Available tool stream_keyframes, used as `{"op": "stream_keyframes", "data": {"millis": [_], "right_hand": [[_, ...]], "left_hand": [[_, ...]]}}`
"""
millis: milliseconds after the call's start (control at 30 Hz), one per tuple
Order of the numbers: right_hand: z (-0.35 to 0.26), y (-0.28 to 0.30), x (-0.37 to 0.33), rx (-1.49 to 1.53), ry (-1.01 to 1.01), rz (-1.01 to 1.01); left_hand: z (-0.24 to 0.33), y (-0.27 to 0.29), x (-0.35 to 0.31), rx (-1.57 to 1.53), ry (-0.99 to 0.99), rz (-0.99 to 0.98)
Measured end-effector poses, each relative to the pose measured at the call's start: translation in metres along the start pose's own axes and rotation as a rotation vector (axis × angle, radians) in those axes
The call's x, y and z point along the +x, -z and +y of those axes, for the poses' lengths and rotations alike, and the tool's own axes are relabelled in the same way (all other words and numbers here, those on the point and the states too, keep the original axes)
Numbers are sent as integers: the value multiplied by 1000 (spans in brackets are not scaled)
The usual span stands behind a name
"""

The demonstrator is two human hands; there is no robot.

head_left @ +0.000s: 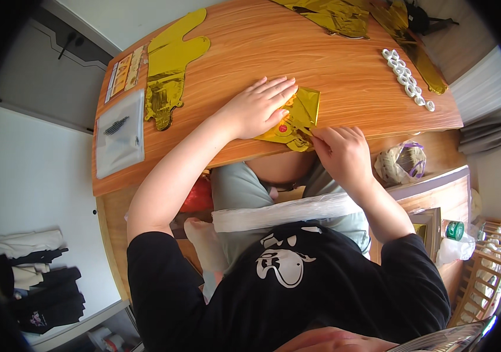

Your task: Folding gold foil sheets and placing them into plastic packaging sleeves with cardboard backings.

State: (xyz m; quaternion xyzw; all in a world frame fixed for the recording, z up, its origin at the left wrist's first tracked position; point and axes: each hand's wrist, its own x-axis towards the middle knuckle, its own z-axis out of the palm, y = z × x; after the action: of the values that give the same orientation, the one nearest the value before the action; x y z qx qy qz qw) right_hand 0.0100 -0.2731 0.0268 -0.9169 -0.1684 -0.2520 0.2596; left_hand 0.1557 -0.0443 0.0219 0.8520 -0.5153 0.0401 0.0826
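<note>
A gold foil balloon (306, 108), folded into a flat packet with a small red mark on it, lies at the table's front edge. My left hand (259, 108) rests flat across its left side, fingers stretched out and open, hiding part of it. At the packet's lower right corner, my right hand (344, 154) is closed, its thumb and fingers pinching the crumpled foil. Part of the pinched edge is hidden by those fingers.
On the left lie an unfolded gold foil balloon (168, 70), clear plastic bags (122, 144) and a printed card (126, 73). More gold foil (335, 17) lies at the far side. White ribbon coils (404, 77) sit on the right. A white bundle (285, 212) crosses my lap.
</note>
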Motion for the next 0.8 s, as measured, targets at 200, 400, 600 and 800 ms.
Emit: {"op": "stream_keyframes", "data": {"millis": [200,400,600,800], "right_hand": [[3,3,-15,13,18,-31],[13,22,-6,-27,176,-135],[41,25,23,125,328,-263],[42,17,40,355,335,-366]], "left_hand": [[-1,-1,1,-14,-10,23],[-2,-3,1,-2,-24,18],[-3,-3,1,20,-32,27],[-3,-3,2,29,-38,24]]}}
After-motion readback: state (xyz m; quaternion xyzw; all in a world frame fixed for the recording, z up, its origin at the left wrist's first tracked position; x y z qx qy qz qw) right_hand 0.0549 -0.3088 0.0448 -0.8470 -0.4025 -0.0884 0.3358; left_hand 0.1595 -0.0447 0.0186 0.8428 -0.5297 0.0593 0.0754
